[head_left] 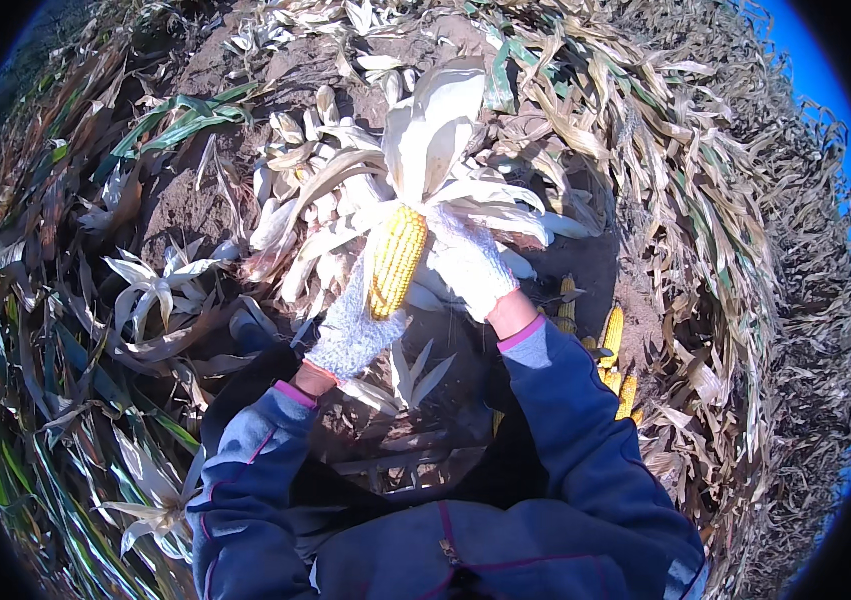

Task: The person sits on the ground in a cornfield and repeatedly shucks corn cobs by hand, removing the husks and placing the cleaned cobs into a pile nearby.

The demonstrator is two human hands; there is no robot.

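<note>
A yellow ear of corn (398, 262) lies slantwise between my gloved hands, its kernels bare. Its pale husk leaves (435, 125) are peeled back and fan out beyond its far end. My left hand (353, 330), in a whitish knit glove, is closed round the near end and left side of the ear. At the far end, my right hand (470, 262), gloved alike, grips the base of the husk where it meets the ear. Its fingertips are partly hidden by the leaves.
Beyond my hands lies a heap of ears in pale husks (325, 205). Several bare yellow ears (612, 335) are piled on the soil to my right. Empty husks (157, 290) lie to the left. Dry cornstalks (695, 180) bank up on both sides.
</note>
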